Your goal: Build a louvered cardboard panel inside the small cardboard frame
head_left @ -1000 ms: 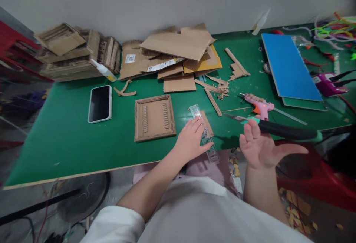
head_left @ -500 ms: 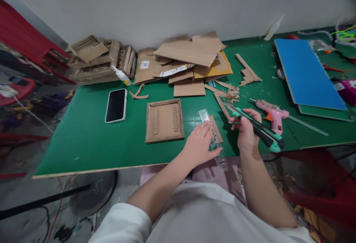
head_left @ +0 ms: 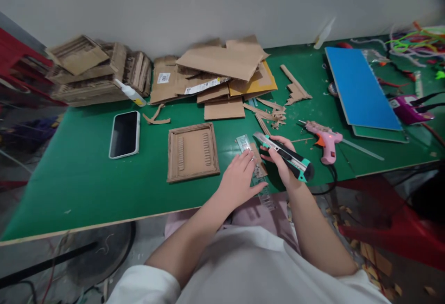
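Observation:
My left hand (head_left: 237,180) lies flat on a clear plastic ruler (head_left: 244,142) that rests over a small cardboard piece (head_left: 261,159) at the near edge of the green table (head_left: 86,174). My right hand (head_left: 282,165) grips a black and teal utility knife (head_left: 290,155), its blade end pointing to the far left, close to the ruler's right side. A square cardboard panel with ribbed strips (head_left: 193,151) sits just left of my left hand.
A pink glue gun (head_left: 325,137) lies right of the knife, its cord dropping off the edge. A phone (head_left: 125,133) lies to the left. Cardboard sheets (head_left: 222,70) and stacked boxes (head_left: 93,70) fill the back. A blue board (head_left: 361,86) lies right. A red chair (head_left: 389,220) stands beside me.
My right hand, open a second ago, closed on the utility knife and brought it left, up to the ruler. My left hand stayed pressed on the ruler.

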The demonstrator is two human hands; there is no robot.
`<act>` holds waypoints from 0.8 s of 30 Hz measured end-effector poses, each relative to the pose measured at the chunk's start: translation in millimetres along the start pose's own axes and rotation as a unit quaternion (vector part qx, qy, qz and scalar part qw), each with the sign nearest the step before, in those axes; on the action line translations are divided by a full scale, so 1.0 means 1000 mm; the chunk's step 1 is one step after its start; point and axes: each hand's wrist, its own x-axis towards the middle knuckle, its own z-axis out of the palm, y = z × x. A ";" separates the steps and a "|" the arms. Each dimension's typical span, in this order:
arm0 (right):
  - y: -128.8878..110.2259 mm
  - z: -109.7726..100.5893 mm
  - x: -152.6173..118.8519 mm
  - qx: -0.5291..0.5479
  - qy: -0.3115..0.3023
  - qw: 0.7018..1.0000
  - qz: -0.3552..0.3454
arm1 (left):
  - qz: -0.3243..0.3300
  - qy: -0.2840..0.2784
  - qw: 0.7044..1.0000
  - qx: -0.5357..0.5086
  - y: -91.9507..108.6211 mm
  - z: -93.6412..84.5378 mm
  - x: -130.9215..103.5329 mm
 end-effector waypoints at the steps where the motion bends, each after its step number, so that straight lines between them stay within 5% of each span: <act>1: 0.000 0.000 0.000 -0.002 -0.007 1.000 -0.002 | 0.000 -0.001 1.000 0.001 0.000 0.000 0.000; 17: 0.005 -0.004 0.001 -0.024 -0.049 0.998 -0.016 | 0.008 -0.003 1.000 0.014 0.000 0.000 0.000; 24: 0.004 -0.003 -0.007 -0.172 -0.013 0.977 -0.122 | -0.002 -0.004 1.000 0.007 0.001 -0.002 0.001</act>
